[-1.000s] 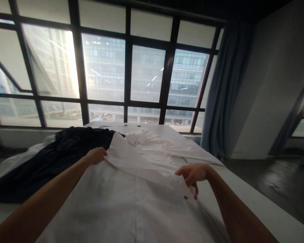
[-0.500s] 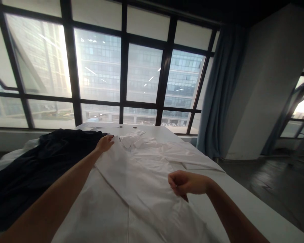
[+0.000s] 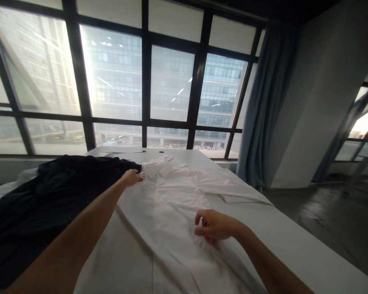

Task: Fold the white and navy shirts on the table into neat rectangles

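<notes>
Across the white table [image 3: 294,245]: the white shirt [image 3: 178,204] is lying spread, its collar [image 3: 151,168] pointing toward the window [image 3: 171,85] and one sleeve [image 3: 236,190] stretching out on the right; dark cloth [image 3: 64,192] is lying along its left.
Left hand [image 3: 131,178]: is resting at the shirt's edge near the collar, fingers partly bent; whether it is pinching fabric, I cannot tell.
Right hand [image 3: 213,226]: is hovering at or just above the shirt's right side, loosely curled, gripping nothing visible.
Shirt front: is apparently being laid out; its creases are calling for light, flat-handed smoothing.
</notes>
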Motion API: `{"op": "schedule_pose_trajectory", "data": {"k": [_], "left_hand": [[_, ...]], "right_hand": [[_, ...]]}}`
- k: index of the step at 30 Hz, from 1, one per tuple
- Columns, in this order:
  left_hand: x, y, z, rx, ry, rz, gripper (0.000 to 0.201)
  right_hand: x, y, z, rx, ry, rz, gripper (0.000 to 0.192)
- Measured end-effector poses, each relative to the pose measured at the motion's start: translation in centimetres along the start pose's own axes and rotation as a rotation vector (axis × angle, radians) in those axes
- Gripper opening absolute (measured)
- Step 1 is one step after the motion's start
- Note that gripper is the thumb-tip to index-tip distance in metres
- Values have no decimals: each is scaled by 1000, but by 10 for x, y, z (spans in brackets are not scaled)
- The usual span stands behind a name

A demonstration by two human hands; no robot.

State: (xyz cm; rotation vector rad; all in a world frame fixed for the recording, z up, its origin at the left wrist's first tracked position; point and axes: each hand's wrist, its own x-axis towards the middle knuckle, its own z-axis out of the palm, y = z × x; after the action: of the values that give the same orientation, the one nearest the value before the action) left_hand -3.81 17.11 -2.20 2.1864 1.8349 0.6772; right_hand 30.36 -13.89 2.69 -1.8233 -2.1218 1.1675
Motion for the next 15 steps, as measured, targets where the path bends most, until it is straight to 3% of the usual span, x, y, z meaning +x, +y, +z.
{"op": "schedule_pose_trajectory", "data": {"k": [5, 8, 15], "left_hand": [[11, -4, 3, -8, -39, -59, 34], [17, -6, -1, -25, -4, -52, 27], [33, -19, -24, -91, 113, -47, 24]], "right_hand": [[16, 0, 16, -138, 164, -129, 28], [24, -1, 22, -173, 263, -173, 28], [35, 1, 25, -174, 256, -152, 21]]}}
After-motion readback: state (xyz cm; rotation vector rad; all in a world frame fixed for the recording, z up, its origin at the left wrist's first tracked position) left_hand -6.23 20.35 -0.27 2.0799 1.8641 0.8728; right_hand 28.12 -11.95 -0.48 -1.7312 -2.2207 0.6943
